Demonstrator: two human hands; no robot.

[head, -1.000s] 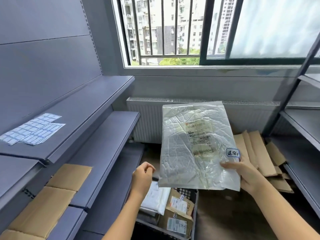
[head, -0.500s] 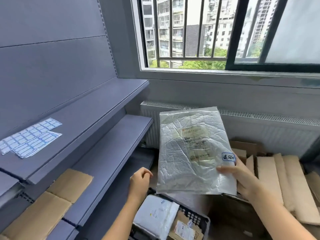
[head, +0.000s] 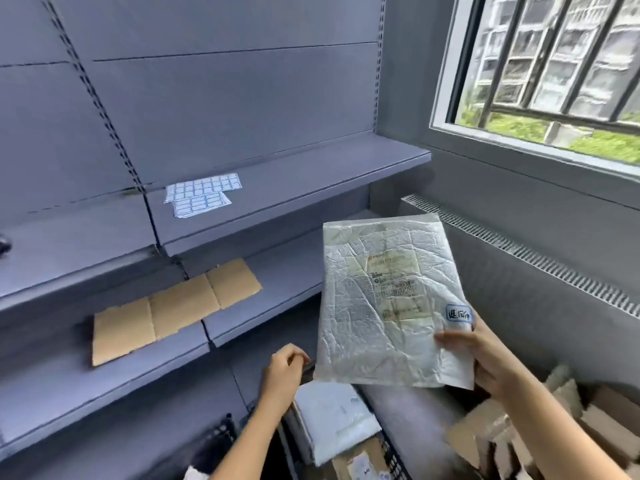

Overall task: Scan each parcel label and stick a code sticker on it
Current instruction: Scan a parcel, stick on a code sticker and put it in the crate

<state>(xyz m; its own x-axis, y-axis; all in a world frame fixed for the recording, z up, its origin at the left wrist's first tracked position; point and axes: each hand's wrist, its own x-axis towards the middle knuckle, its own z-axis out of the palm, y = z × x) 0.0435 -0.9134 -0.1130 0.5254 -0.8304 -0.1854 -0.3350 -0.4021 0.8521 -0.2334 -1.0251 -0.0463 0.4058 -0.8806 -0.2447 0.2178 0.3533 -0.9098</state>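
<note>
Shelving (head: 294, 174): up-left of grip, bearing sticker sheets (head: 202, 194).
Parcel (head: 363, 323): crumpled silver mailer, upright; shipping label (head: 394, 289) print unreadable.
Right hand (head: 485, 358): pinches parcel's lower right corner.
Left hand (head: 284, 372): curled, holding nothing, near lower left corner.
Code sticker (head: 459, 314): blue-bordered, handwritten, just above thumb.

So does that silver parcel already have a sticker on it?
On: a blue-bordered handwritten sticker sits on the silver parcel, just above the right hand.

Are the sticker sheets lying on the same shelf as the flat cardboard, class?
No: the sticker sheets lie on the upper shelf, while the flat cardboard lies on the shelf below.
</note>
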